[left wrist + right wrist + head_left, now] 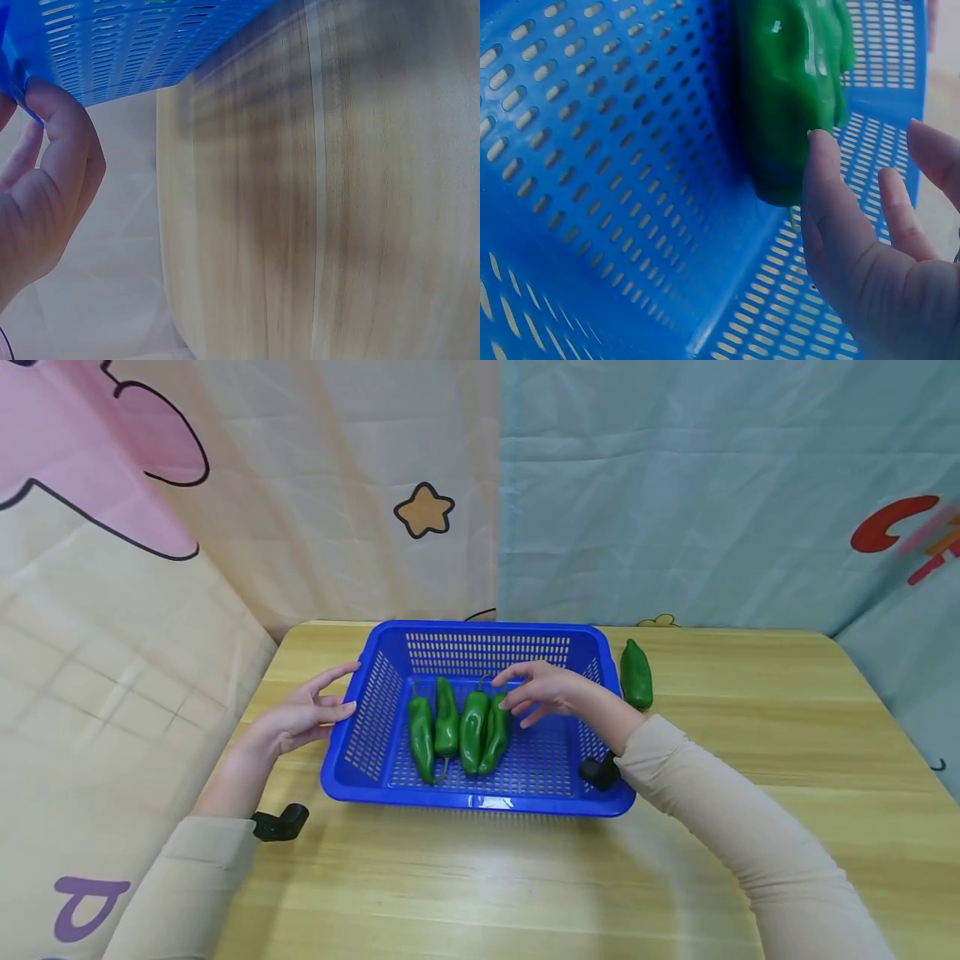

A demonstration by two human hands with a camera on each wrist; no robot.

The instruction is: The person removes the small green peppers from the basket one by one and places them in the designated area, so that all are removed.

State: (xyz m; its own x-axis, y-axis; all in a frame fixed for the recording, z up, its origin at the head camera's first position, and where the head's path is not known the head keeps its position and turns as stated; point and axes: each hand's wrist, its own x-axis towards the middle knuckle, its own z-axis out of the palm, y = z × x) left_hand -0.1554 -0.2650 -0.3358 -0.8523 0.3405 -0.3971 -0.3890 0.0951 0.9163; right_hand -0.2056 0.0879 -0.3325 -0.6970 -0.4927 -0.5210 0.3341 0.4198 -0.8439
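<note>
My left hand (300, 714) grips the left rim of a blue plastic basket (480, 803). In the left wrist view its fingers (64, 139) curl against the edge of the slotted wall. Several long green peppers (447, 718) lie side by side on the basket's floor, stems pointing different ways. Over the right end of that row is my right hand (551, 687), its fingers loosely bent and spread with nothing between them. The right wrist view shows a fingertip close to the nearest pepper (784, 97), overlapping its lower edge.
Another green pepper (637, 675) lies on the wooden table (750, 735), just outside the basket's right wall. Printed curtains (315, 527) hang behind the table and along its sides. A small black device (281, 822) is worn at each wrist.
</note>
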